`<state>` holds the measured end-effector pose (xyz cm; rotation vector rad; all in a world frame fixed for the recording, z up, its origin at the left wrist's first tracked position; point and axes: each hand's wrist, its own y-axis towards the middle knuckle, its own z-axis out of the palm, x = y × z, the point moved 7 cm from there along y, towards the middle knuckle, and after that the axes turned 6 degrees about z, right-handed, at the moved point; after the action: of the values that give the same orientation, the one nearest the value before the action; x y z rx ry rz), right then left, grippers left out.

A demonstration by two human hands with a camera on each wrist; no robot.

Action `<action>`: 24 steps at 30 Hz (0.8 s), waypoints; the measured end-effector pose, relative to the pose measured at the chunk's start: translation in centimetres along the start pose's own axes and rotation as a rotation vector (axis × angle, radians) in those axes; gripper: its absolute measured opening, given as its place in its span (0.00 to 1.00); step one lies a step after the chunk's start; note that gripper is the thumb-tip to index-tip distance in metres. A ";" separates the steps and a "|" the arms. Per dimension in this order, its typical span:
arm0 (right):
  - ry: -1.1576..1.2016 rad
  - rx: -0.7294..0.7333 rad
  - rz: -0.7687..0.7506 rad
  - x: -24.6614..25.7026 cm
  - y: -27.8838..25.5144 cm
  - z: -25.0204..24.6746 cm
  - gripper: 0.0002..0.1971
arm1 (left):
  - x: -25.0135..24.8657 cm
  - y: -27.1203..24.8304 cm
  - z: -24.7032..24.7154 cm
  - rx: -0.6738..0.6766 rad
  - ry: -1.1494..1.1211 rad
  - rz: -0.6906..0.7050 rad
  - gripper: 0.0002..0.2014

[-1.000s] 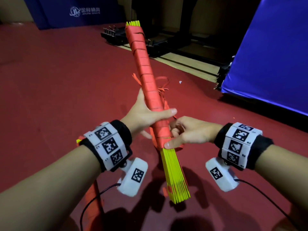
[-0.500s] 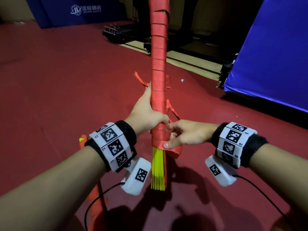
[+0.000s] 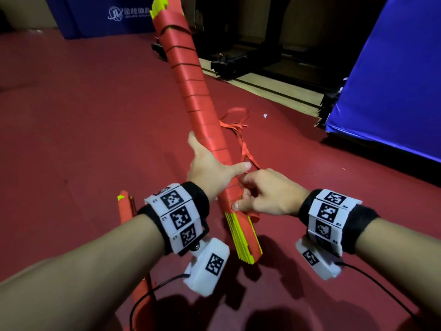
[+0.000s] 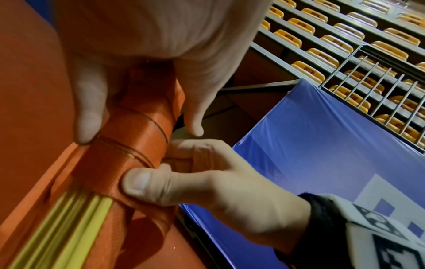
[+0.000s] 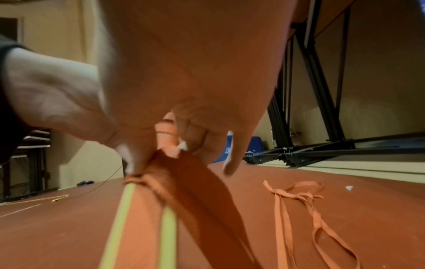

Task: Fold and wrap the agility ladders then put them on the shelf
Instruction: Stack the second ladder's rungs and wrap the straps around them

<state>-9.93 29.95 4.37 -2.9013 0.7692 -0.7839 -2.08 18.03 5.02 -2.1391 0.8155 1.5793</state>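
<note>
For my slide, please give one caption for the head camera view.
Left hand grips the red-strap-wrapped bundle of yellow ladder rungs; right hand pinches the strap end.

Seen from head height, looking down over both forearms; shot close from each wrist, sharing the wrapped ladder bundle [image 3: 202, 120] between views.

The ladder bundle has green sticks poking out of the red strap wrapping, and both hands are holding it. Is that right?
Not quite. The sticks poking out of the ladder bundle are yellow, not green, as the head view shows. The rest holds: red strap is wound round it, and the left hand and right hand both hold it.
</note>
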 end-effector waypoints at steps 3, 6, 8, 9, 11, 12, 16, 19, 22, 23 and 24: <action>-0.018 -0.072 0.023 0.4 0.0 -0.7 0.18 | -0.4 0.7 -0.3 -0.020 0.017 0.022 0.51; 0.132 -0.034 0.035 0.3 0.3 -1.3 0.17 | -1.1 1.3 -0.4 -0.005 0.017 0.045 0.42; 0.268 -0.012 0.040 0.0 0.4 -1.3 0.17 | -1.3 1.4 -0.3 0.000 -0.014 0.040 0.40; 0.330 -0.009 0.045 -0.2 0.5 -1.1 0.17 | -1.2 1.4 -0.3 -0.004 -0.030 0.024 0.39; 0.408 -0.028 0.057 -0.4 0.8 -0.8 0.17 | -1.0 1.1 -0.3 -0.018 -0.071 -0.016 0.40; 0.431 -0.041 0.067 -0.6 1.0 -0.7 0.17 | -0.9 1.1 -0.3 -0.019 -0.097 -0.039 0.40; 0.397 -0.081 0.059 -1.1 1.2 -1.9 0.18 | -1.5 1.3 -0.5 0.003 -0.156 -0.078 0.37; 0.195 -0.063 0.047 -1.2 0.8 -2.4 0.17 | -1.5 1.4 -0.7 0.016 -0.147 -0.099 0.36; 0.175 0.066 0.034 -1.7 0.9 -1.3 0.15 | -1.4 1.3 -0.6 0.035 -0.149 -0.123 0.36; 0.210 0.095 0.023 -1.9 0.9 -1.1 0.15 | -1.5 1.3 -0.6 0.040 -0.154 -0.124 0.36; 0.269 0.133 0.013 -1.9 1.1 -0.8 0.15 | -1.5 1.4 -0.6 0.047 -0.157 -0.123 0.36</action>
<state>-12.26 29.97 3.95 -2.7035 0.7222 -1.1913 -2.90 16.96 6.71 -1.9646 0.6511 1.6234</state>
